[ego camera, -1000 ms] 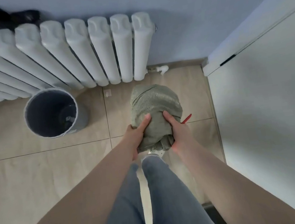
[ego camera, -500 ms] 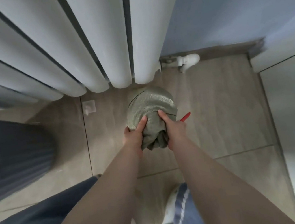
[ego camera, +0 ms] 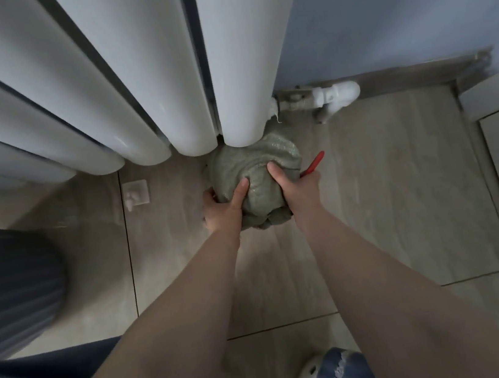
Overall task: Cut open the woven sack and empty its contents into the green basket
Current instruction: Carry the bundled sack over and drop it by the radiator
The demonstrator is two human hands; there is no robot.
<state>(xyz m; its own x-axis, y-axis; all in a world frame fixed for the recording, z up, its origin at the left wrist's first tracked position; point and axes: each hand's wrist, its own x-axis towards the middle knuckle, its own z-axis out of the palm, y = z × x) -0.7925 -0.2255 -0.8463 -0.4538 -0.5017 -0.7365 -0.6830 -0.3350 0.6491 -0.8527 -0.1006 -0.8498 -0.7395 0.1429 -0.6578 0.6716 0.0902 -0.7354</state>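
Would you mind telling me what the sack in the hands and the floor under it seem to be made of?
The sack looks like woven plastic fabric, dull olive-green: a fine weave glints on its top and it creases stiffly under the left hand and right hand. The floor looks like large matte beige tiles, with thin grout lines between them.

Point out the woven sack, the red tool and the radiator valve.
woven sack [ego camera: 254, 164], head view, on its bulging top between the thumbs.
red tool [ego camera: 315, 162], head view, on the red tip showing past the right hand.
radiator valve [ego camera: 337, 94], head view, on its white body.
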